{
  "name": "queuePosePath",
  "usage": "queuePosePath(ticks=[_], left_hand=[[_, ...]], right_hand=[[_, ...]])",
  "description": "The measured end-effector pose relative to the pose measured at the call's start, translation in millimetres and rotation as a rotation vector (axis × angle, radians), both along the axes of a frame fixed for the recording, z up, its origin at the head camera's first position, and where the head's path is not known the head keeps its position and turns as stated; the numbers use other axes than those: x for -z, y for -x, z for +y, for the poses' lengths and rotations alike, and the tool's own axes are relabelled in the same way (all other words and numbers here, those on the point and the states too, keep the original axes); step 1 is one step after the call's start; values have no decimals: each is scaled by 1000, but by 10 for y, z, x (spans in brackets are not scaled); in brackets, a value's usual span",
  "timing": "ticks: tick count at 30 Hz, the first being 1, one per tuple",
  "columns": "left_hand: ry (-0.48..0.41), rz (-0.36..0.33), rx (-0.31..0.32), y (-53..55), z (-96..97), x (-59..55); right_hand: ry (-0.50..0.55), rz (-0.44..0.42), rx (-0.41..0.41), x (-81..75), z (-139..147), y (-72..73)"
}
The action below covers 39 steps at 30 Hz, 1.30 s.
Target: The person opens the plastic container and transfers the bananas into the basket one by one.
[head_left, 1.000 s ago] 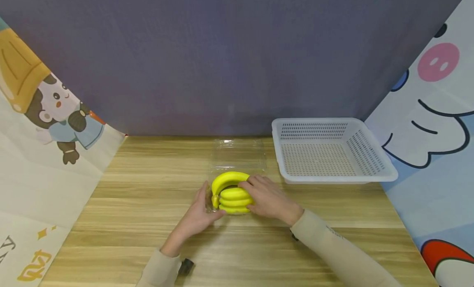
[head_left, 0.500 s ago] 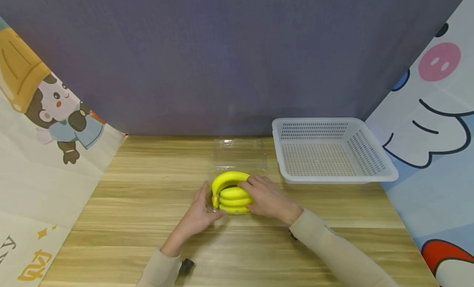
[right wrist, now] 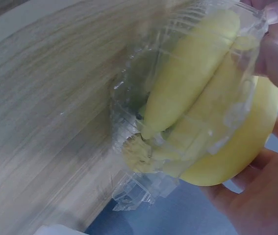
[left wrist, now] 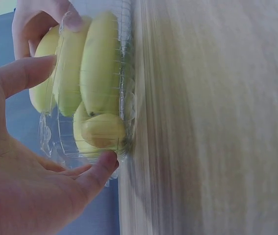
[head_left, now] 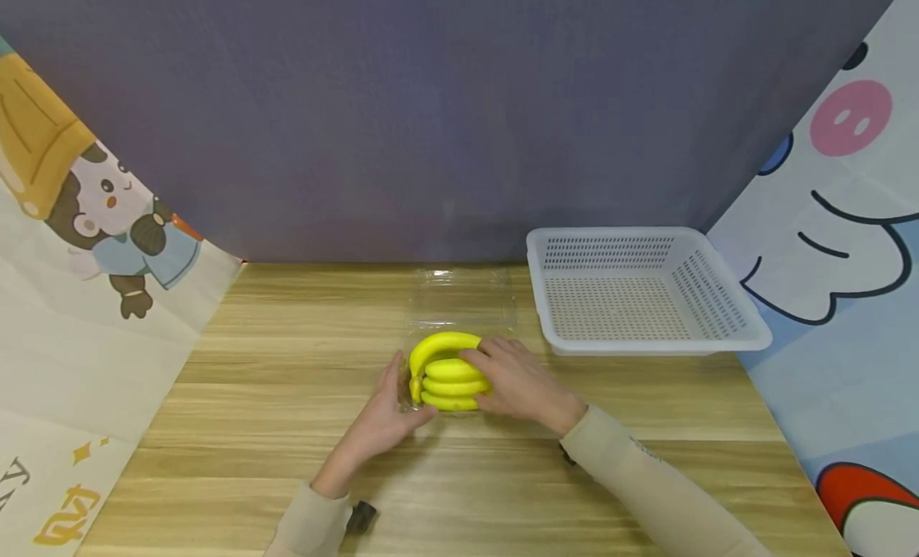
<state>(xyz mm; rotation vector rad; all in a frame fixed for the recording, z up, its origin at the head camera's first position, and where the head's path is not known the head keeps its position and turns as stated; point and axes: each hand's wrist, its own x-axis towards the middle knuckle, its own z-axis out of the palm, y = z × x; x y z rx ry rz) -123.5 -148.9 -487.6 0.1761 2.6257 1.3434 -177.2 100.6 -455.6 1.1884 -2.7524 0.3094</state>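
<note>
A bunch of yellow bananas [head_left: 451,371] lies in the lower half of a clear plastic clamshell box [head_left: 463,300], whose lid is folded back flat on the table. My left hand [head_left: 384,417] holds the box's left end, thumb at the near side and fingers round the far side. In the left wrist view, the thumb and fingertips are on the clear wall. My right hand [head_left: 520,385] grips the bananas at their right end. In the right wrist view, several fingers curl behind the outer banana [right wrist: 227,161]. The bunch's right tips are hidden under that hand in the head view.
A white perforated plastic basket [head_left: 653,347] stands at the back right, beside the lid. The wooden table [head_left: 287,341] ends at a dark grey back wall [head_left: 445,126]. Cartoon-printed panels [head_left: 818,254] flank both sides.
The bananas have shifted slightly left and the lower ones have settled a little in the box. Both hands stay almost where they were; the basket and lid are unmoved.
</note>
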Motion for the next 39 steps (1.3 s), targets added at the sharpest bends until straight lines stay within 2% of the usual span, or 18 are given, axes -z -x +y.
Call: queuePosePath(ticks=[10, 19, 33, 39], left_hand=[[12, 1, -5, 0, -5, -14], [20, -8, -6, -5, -6, -16], [13, -20, -19, -1, 8, -15], [19, -22, -37, 6, 15, -5]], right_hand=[[34, 13, -11, -56, -13, -21], [21, 2, 18, -126, -17, -39], [61, 73, 22, -204, 0, -46], [78, 73, 25, -258, 8, -55]])
